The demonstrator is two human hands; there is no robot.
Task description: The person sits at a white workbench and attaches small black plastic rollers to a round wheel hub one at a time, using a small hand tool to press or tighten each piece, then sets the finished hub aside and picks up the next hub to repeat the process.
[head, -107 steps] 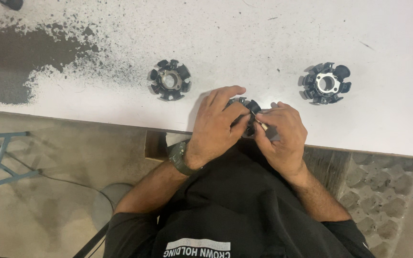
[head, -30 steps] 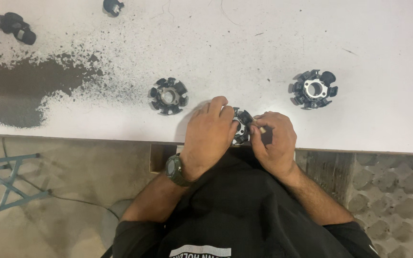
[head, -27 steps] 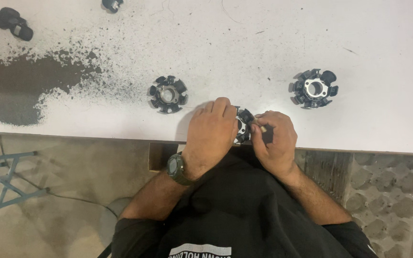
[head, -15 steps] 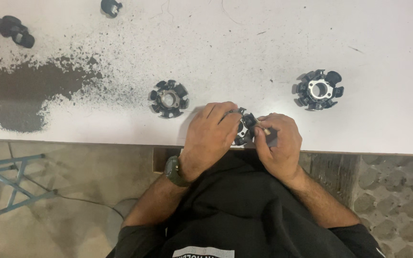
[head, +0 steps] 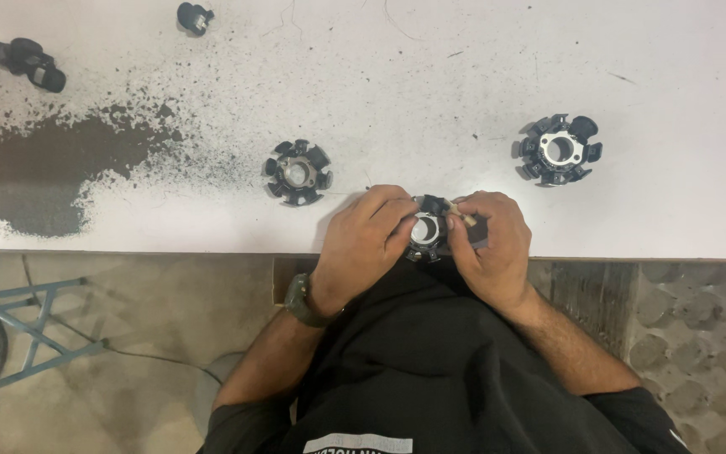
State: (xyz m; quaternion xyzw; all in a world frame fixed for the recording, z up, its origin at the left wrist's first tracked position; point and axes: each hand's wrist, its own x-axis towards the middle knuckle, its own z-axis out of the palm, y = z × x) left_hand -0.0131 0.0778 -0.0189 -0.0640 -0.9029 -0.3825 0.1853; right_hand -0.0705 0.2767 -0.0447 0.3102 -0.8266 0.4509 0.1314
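Holding a black toothed ring part (head: pixel 427 229) at the near edge of the white table (head: pixel 430 76), both hands closed on it. Left hand (head: pixel 365 244) covers the part's left side, fingers curled over the rim; right hand (head: pixel 487 250) covers its right side, thumb and forefinger pinched narrow at the upper right teeth. Something small and pale shows at those fingertips, too small to identify. Only the middle of the part shows: a light round bore and a few black teeth above and below. Rest is hidden under the fingers. The bore faces up toward the camera, so the part lies roughly flat; it is round, no long axis to tell.

Left wrist wears a dark watch (head: pixel 297 300). Black shirt fills the lower frame and is cut off at the bottom edge.

A second ring part (head: pixel 297 172) lies flat on the table just left of and beyond the left hand, apart from it. A third ring part (head: pixel 559 150), with a lighter centre, lies beyond the right hand, toward the right edge. Dark powder patch (head: pixel 35 168) spreads across the left side of the table, speckles trailing right. Small black pieces (head: pixel 17 60) sit at the far left corner, partly cut off; one more black piece (head: pixel 194 17) sits at the far edge.
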